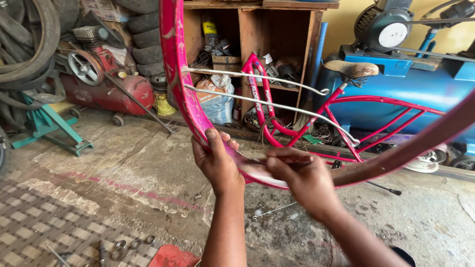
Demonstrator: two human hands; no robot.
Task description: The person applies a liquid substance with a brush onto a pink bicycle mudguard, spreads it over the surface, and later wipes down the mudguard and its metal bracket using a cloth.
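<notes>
I hold a curved pink bicycle mudguard [179, 74] up in front of me, its arc running from the top centre down to my hands and off to the right. My left hand [216, 160] grips its edge, thumb up along the pink strip. My right hand [302, 177] pinches the lower curve where the paint turns brownish. Two silver wire stays [257, 76] stick out from the mudguard toward the right. Behind it lies a pink bicycle frame [316, 116] with a worn saddle [351, 68].
A red air compressor [106, 89] and stacked tyres [143, 44] stand at the left, a wooden shelf [277, 29] of parts in the middle, a blue compressor tank [420, 94] at the right. Metal washers [129, 245] and a spoke [272, 210] lie on the concrete floor.
</notes>
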